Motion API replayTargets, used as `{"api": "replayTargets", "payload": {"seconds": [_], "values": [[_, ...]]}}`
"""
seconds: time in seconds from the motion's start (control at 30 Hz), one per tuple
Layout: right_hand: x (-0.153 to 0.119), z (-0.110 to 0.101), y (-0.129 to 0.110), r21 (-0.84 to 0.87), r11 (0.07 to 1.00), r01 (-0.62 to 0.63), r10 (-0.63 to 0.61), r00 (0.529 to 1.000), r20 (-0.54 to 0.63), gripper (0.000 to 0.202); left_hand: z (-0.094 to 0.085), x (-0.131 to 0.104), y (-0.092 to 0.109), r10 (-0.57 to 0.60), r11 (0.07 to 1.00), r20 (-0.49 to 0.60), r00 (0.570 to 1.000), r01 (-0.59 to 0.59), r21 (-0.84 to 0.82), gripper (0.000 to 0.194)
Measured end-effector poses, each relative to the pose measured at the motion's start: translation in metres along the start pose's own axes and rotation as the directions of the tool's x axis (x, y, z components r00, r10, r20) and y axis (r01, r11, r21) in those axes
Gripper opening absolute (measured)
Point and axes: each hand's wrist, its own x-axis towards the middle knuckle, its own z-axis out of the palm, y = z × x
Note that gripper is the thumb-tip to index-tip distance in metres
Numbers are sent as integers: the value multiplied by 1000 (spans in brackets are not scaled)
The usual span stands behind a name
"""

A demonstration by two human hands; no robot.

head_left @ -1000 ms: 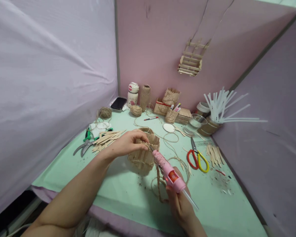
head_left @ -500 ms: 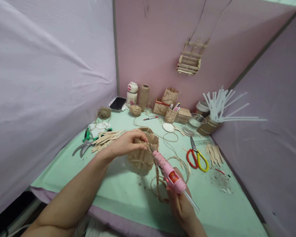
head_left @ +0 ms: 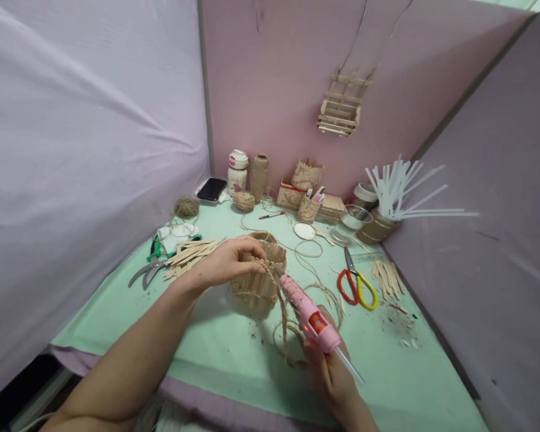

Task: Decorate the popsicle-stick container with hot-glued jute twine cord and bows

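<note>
A small basket of wooden craft sticks [head_left: 254, 290] stands on the green table in front of me. My left hand [head_left: 236, 259] reaches over its near rim, thumb and fingers pinching a braided jute cord [head_left: 282, 318] against the stick tops. From there the cord hangs down to the right and curls on the cloth. In my right hand [head_left: 326, 360] is a pink hot glue gun [head_left: 308, 312], with a clear glue stick out of its back. Its nozzle points at the cord and rim, just right of my left fingertips. The basket's inside is mostly hidden.
Scissors [head_left: 356, 282] with red and yellow handles lie at right, pruning shears [head_left: 150, 270] and loose craft sticks [head_left: 191, 257] at left. Behind are twine balls [head_left: 243, 201], a phone [head_left: 212, 189], a bottle [head_left: 237, 173], a glass bowl [head_left: 351, 225] and a pot of glue sticks [head_left: 380, 227].
The view has shifted slightly, so the background sits a little further left. The glue gun's nozzle is slightly further from the cord. Both hands keep their holds.
</note>
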Motion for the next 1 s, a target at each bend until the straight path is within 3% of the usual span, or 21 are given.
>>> {"api": "replayTargets", "payload": {"seconds": [1.0], "values": [[-2, -4, 7, -27, 1000, 2, -2, 1000, -14, 27, 0, 0, -1, -1, 1000, 2, 1000, 1, -1, 13]]}}
